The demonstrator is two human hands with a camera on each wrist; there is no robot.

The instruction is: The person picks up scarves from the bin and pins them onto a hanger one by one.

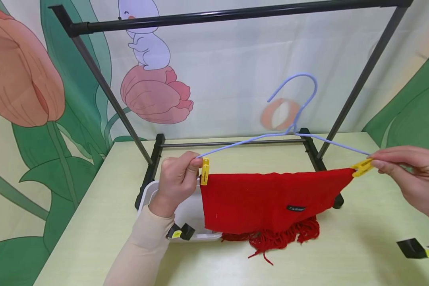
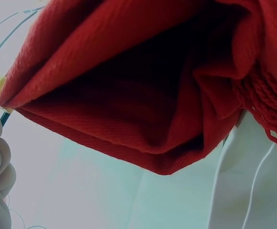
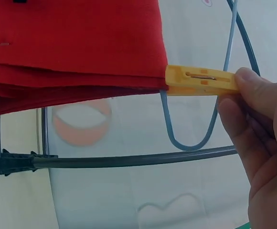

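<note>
A folded red scarf (image 1: 257, 200) with a dark label and fringe hangs from a light-blue wire hanger (image 1: 257, 138). My left hand (image 1: 178, 180) grips the hanger's left end, beside an upright yellow clothespin (image 1: 205, 172) clipped at the scarf's left corner. Between thumb and fingers, my right hand (image 1: 411, 169) pinches the tail of a second yellow clothespin (image 3: 203, 80), whose nose is at the scarf's right corner. The hanger's looped right end passes by that clothespin in the right wrist view. From below, the left wrist view shows the scarf's folds (image 2: 129, 109) opening out.
A black metal rack (image 1: 236, 15) stands over the table (image 1: 78, 246), its top bar above and beyond the hanger. Behind the scarf, a white plastic basin (image 1: 191, 210) is partly hidden. A printed curtain (image 1: 221, 79) hangs at the back.
</note>
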